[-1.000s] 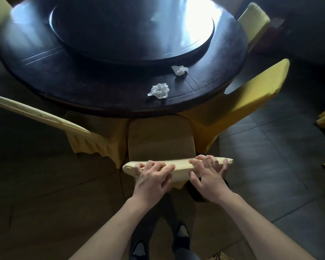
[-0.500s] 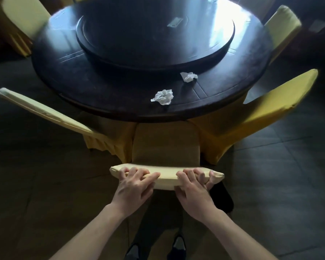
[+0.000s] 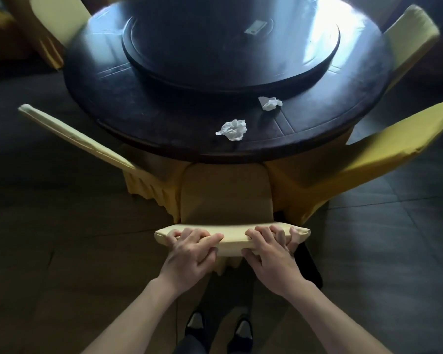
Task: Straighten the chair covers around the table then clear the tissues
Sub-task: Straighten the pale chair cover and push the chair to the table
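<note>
A chair in a pale yellow cover (image 3: 225, 198) stands right in front of me, pushed up to the dark round table (image 3: 164, 118). My left hand (image 3: 189, 254) grips the top edge of its backrest on the left, fingers curled over the fabric. My right hand (image 3: 273, 251) grips the same edge on the right. Two crumpled white tissues lie on the table: the nearer tissue (image 3: 232, 129) close to the table's front edge and a smaller tissue (image 3: 269, 103) beside the turntable (image 3: 230, 44).
Yellow-covered chairs flank mine: a left chair (image 3: 74, 139) and a right chair (image 3: 368, 154). More chairs stand at the far left (image 3: 59, 21) and far right (image 3: 409, 34). Dark tiled floor lies all round; my shoes (image 3: 218, 330) show below.
The view has drawn back and shifted, so the table and chairs sit further right in frame. Both hands have stayed gripping the backrest's top edge, slightly further apart.
</note>
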